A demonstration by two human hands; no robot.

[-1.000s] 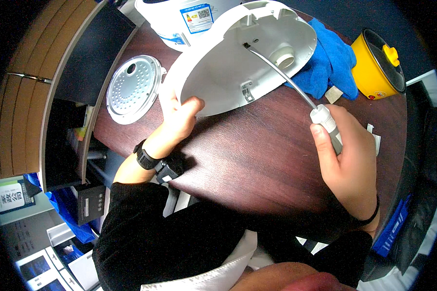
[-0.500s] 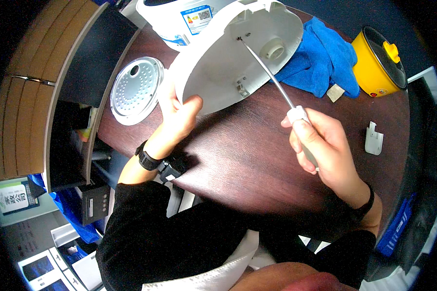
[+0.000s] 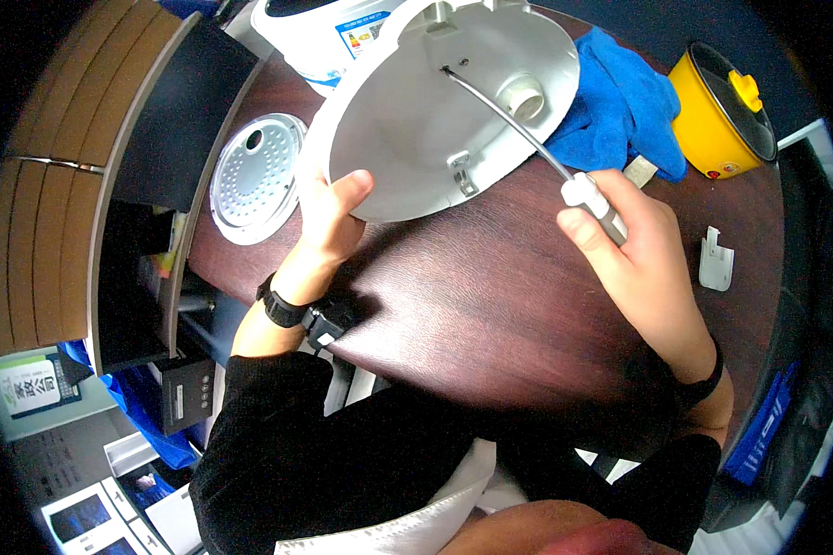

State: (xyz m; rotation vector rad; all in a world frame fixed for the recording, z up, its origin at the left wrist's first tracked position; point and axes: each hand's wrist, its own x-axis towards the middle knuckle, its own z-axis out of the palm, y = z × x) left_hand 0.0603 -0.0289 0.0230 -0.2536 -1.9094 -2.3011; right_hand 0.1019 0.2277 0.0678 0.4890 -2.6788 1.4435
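A white plastic lid shell (image 3: 389,139) is tilted up with its hollow inside facing me. My left hand (image 3: 331,217) grips its lower left rim, thumb on the inner side and the other fingers hidden behind it. In my right hand (image 3: 634,240) is a screwdriver (image 3: 509,118), held by its white and grey handle. Its long metal shaft slants up to the left, and the tip meets a small dark hole inside the shell. A second small hole, a round collar and a metal hinge-like clip also show inside the shell.
Left of the shell lies a round perforated inner plate (image 3: 261,180). Behind stands a white appliance body (image 3: 319,42). A blue cloth (image 3: 611,111), a yellow pot (image 3: 722,116) and a small white plastic piece (image 3: 715,262) are on the right of the brown table (image 3: 472,305).
My right hand has turned about the screwdriver handle and shifted slightly up and right. The shell has tilted a little, and the tip stays at the same hole.
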